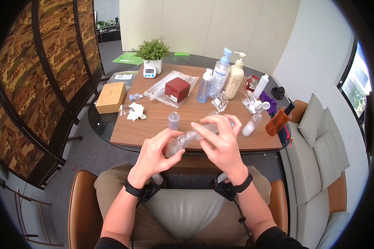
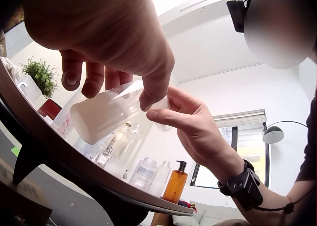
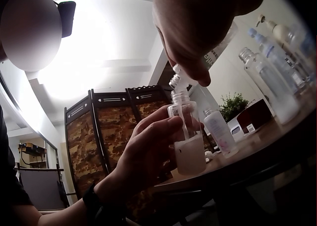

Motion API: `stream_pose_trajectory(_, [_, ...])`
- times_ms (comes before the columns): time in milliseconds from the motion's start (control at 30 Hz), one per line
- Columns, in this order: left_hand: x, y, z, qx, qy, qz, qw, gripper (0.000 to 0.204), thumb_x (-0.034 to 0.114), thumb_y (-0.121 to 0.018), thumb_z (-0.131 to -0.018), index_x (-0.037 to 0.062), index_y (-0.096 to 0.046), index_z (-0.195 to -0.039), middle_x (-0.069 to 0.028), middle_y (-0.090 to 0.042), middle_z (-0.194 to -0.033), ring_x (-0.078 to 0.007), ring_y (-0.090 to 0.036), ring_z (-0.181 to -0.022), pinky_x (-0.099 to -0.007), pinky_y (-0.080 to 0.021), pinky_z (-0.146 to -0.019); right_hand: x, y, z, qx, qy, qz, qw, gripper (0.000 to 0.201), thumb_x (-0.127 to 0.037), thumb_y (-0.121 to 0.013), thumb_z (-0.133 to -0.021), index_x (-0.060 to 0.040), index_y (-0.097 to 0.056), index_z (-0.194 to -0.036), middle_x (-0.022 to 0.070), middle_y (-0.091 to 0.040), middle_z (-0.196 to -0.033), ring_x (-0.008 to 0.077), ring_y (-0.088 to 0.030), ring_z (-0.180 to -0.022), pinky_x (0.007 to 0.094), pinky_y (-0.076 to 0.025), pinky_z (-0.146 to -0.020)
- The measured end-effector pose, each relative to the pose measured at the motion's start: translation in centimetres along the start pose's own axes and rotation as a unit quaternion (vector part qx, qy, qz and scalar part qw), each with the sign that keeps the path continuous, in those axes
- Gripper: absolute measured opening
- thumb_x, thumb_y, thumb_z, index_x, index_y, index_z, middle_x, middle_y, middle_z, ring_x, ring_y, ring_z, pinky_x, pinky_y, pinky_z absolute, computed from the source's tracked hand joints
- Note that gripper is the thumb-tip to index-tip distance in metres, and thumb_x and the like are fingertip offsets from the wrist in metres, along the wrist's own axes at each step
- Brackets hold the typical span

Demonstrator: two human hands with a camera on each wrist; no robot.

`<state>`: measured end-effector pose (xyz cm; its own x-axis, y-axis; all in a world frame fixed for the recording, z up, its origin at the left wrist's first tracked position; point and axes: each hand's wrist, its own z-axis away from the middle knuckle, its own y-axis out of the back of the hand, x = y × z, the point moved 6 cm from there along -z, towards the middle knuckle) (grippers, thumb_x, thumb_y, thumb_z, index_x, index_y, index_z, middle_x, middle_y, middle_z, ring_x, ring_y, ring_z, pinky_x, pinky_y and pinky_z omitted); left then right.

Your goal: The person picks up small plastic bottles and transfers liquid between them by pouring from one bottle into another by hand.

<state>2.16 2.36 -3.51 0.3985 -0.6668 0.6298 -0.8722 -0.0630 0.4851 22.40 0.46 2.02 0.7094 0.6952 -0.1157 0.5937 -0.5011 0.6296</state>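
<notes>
From my station, I read the step as pouring: the right hand gripped the upper bottle, tipped neck-down, over the neck of the lower bottle, which the left hand held with curled fingers near the front edge of the table. Cloudy liquid lay in the lower bottle, though I couldn't tell whether the two rims touched. The next move, I judged, called for keeping both necks lined up and the tilt steady, so nothing spilled. Nothing showed between the necks, but a small bottle stood just beyond the hands and could have been knocked. Farther back were the red box on a plastic bag, the cream pump bottle and the plant; the amber bottle leaned into view at the right, well apart from the pour.
</notes>
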Motion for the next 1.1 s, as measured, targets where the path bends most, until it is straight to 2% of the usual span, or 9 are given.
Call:
stream_pose_trajectory(67, [-0.12,-0.09,0.02,0.001,-0.004,-0.003,1.0,0.046,0.018,-0.089,-0.086,0.0079,-0.074,-0.129,-0.006,-0.074,-0.103,-0.0204,-0.059,-0.061,-0.0355,-0.05,-0.058,0.01,-0.05,0.0,-0.001,0.0,0.002,1.0,0.051,-0.004,-0.083,-0.084,-0.0181,-0.083,-0.132,0.0028,-0.07,-0.125,0.025,-0.066,-0.124,0.0554,-0.033,-0.121])
stream_pose_trajectory(133, [-0.13,-0.14,0.05,0.005,-0.012,0.004,1.0,0.05,0.015,-0.09,-0.084,0.0068,-0.073,-0.131,-0.0053,-0.068,-0.096,-0.0163,-0.054,-0.062,-0.0323,-0.045,-0.058,0.0,-0.05,0.0,0.003,0.005,0.004,1.0,0.05,-0.004,-0.083,-0.084,-0.0177,-0.083,-0.132,0.0028,-0.07,-0.125,0.0249,-0.066,-0.123,0.0553,-0.033,-0.121])
stream_pose_trajectory(267, [-0.19,-0.07,0.05,0.003,-0.009,0.004,1.0,0.05,0.015,-0.09,-0.084,0.0066,-0.073,-0.131,-0.0055,-0.069,-0.096,-0.0163,-0.053,-0.062,-0.0323,-0.045,-0.058,-0.12,-0.02,-0.07,0.003,0.007,0.007,1.0,0.049,-0.004,-0.083,-0.084,-0.0176,-0.084,-0.131,0.0025,-0.07,-0.124,0.0245,-0.067,-0.122,0.055,-0.033,-0.121])
stream_pose_trajectory(333, [-0.02,0.05,-0.02,-0.002,-0.004,-0.005,1.0,0.046,0.019,-0.089,-0.087,0.0073,-0.073,-0.128,-0.0064,-0.073,-0.1,-0.0212,-0.06,-0.062,-0.0356,-0.051,-0.059,-0.2,-0.02,-0.14,0.007,0.01,0.013,1.0,0.049,-0.004,-0.083,-0.084,-0.0178,-0.084,-0.131,0.0023,-0.07,-0.125,0.0244,-0.067,-0.122,0.0548,-0.033,-0.121])
stream_pose_trajectory(667, [-0.08,-0.07,0.0,-0.003,-0.001,-0.006,1.0,0.045,0.019,-0.089,-0.087,0.007,-0.074,-0.128,-0.0063,-0.074,-0.101,-0.0211,-0.06,-0.063,-0.0358,-0.051,-0.059,-0.18,-0.08,-0.06,0.009,0.013,0.021,1.0,0.051,-0.004,-0.084,-0.083,-0.0191,-0.084,-0.131,0.0021,-0.07,-0.126,0.0239,-0.067,-0.123,0.0544,-0.032,-0.123])
stream_pose_trajectory(767, [-0.08,-0.15,0.03,0.004,-0.012,0.004,1.0,0.05,0.014,-0.09,-0.085,0.0075,-0.074,-0.131,-0.0055,-0.065,-0.091,-0.0164,-0.053,-0.062,-0.0326,-0.046,-0.058,-0.17,-0.13,-0.02,0.01,0.014,0.028,0.999,0.052,-0.004,-0.083,-0.082,-0.0203,-0.084,-0.131,0.0025,-0.07,-0.127,0.0237,-0.067,-0.125,0.0545,-0.032,-0.124])
stream_pose_trajectory(867, [0.1,-0.11,0.01,0.003,-0.015,0.0,1.0,0.05,0.015,-0.09,-0.084,0.0077,-0.074,-0.132,-0.0055,-0.066,-0.092,-0.0167,-0.054,-0.062,-0.0328,-0.046,-0.058,-0.18,-0.1,0.04,0.009,0.016,0.036,0.999,0.052,-0.004,-0.083,-0.083,-0.0213,-0.084,-0.132,0.0027,-0.07,-0.127,0.0235,-0.067,-0.126,0.0546,-0.032,-0.124])
stream_pose_trajectory(933, [0.21,0.01,-0.02,-0.002,-0.006,-0.009,1.0,0.044,0.02,-0.089,-0.088,0.0074,-0.075,-0.127,-0.0054,-0.077,-0.107,-0.0215,-0.061,-0.063,-0.0359,-0.052,-0.06,-0.27,-0.07,0.01,0.013,0.021,0.039,0.999,0.051,-0.005,-0.082,-0.084,-0.0218,-0.083,-0.132,0.0025,-0.07,-0.128,0.0235,-0.068,-0.126,0.0547,-0.032,-0.124])
stream_pose_trajectory(1100, [0.23,0.04,-0.06,-0.003,-0.007,-0.012,1.0,0.044,0.019,-0.089,-0.087,0.0075,-0.075,-0.127,-0.005,-0.077,-0.108,-0.0216,-0.062,-0.063,-0.0358,-0.053,-0.06,-0.32,-0.12,0.04,0.015,0.025,0.047,0.998,0.051,-0.005,-0.081,-0.085,-0.0221,-0.083,-0.133,0.0022,-0.07,-0.128,0.0234,-0.068,-0.127,0.0557,-0.031,-0.124])
